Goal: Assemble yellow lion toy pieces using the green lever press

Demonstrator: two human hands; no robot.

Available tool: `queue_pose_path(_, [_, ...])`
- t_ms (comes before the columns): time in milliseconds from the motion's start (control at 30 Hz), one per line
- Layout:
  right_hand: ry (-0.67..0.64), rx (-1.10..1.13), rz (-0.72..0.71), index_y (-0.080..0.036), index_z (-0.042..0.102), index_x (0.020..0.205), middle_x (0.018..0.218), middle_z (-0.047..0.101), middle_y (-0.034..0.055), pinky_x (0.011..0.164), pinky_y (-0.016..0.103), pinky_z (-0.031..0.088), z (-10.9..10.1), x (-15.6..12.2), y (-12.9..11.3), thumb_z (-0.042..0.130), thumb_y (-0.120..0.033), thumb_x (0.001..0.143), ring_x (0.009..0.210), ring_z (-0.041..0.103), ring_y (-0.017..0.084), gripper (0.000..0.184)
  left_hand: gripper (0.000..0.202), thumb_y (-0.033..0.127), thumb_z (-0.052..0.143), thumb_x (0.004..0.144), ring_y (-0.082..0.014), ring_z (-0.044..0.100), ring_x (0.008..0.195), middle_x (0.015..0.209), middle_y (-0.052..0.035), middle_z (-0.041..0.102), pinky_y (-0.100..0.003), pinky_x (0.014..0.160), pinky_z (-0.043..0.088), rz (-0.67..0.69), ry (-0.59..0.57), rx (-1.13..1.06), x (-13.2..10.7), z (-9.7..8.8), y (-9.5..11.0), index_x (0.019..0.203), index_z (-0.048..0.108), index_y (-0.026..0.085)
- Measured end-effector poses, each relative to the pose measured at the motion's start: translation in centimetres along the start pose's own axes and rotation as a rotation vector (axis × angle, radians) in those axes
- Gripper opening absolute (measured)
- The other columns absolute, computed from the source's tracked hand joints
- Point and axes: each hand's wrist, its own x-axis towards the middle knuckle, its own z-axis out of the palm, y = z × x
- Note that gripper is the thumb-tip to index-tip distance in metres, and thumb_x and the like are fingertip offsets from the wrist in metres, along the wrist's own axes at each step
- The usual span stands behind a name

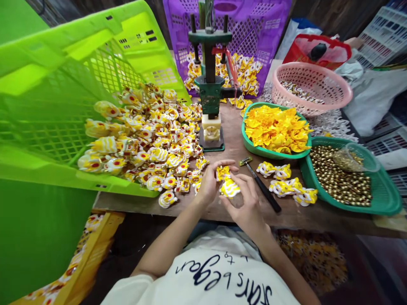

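Observation:
In front of my body, my left hand (210,183) has its fingers closed round a small yellow plastic piece (223,172). My right hand (247,195) pinches a yellow-and-white striped plastic piece (230,189) just below it. The two pieces touch or nearly touch; whether they are joined I cannot tell. A hammer (263,188) with a black handle lies right of my right hand. Beside it rest several yellow-and-white pieces (286,186). Beyond my hands stands a green hand press (210,91) with a cream block (211,127) on its base.
A lime-green crate (104,29) lies tipped at left, with finished-looking yellow, white and red figures (162,144) spilling out. Behind stands a purple crate (276,25). At right are a green basin (251,146) of yellow pieces, a green tray (386,190) of gold beads and a pink basket (343,91).

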Motion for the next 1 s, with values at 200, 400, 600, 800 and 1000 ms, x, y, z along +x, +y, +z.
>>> queue_pose_path(200, [-0.056,-0.027,0.021,-0.022,0.054,0.132,0.117,0.054,0.0108,0.088,0.035,0.058,0.2,-0.2,0.1,0.069,-0.024,0.083,0.108,0.062,0.023,0.051,0.039,0.039,0.045,0.088,-0.0219,0.068,0.086,0.091,-0.0096,0.074,-0.029,0.075,0.053,0.036,-0.081,0.110,-0.4,0.1,0.2,0.102,0.072,0.013])
queue_pose_path(400, [-0.085,-0.029,0.017,-0.021,0.050,0.131,0.119,0.059,0.0113,0.095,0.038,0.056,-0.1,0.1,-0.1,0.070,-0.026,0.083,0.113,0.061,0.024,0.052,0.040,0.041,0.047,0.087,-0.0233,0.068,0.085,0.093,-0.0097,0.074,-0.030,0.072,0.054,0.052,-0.127,0.236,-0.4,0.0,0.6,0.101,0.072,0.014])
queue_pose_path(600, [-0.091,0.009,-0.028,-0.020,0.053,0.124,0.119,0.061,0.0124,0.103,0.043,0.051,-0.5,0.4,-0.1,0.068,-0.025,0.084,0.125,0.056,0.027,0.043,0.041,0.044,0.045,0.088,-0.0211,0.067,0.079,0.093,-0.0081,0.073,-0.028,0.067,0.053,0.029,-0.161,0.242,-0.2,0.0,0.4,0.101,0.072,0.015])
queue_pose_path(800, [-0.015,0.022,-0.030,-0.019,0.056,0.122,0.113,0.060,0.0128,0.096,0.041,0.055,0.8,0.5,-0.3,0.066,-0.023,0.083,0.122,0.057,0.029,0.040,0.040,0.047,0.044,0.091,-0.0184,0.065,0.075,0.093,-0.0066,0.072,-0.025,0.062,0.050,-0.002,-0.084,0.257,-0.7,0.8,1.0,0.096,0.070,0.017])
queue_pose_path(1000, [-0.068,-0.077,-0.061,-0.023,0.045,0.142,0.123,0.054,0.0114,0.096,0.037,0.055,0.6,0.3,1.4,0.064,-0.025,0.086,0.115,0.059,0.024,0.059,0.036,0.045,0.064,0.081,-0.0151,0.064,0.074,0.092,-0.0028,0.071,-0.023,0.065,0.050,-0.025,-0.026,0.134,-0.4,1.4,1.2,0.107,0.057,0.021])
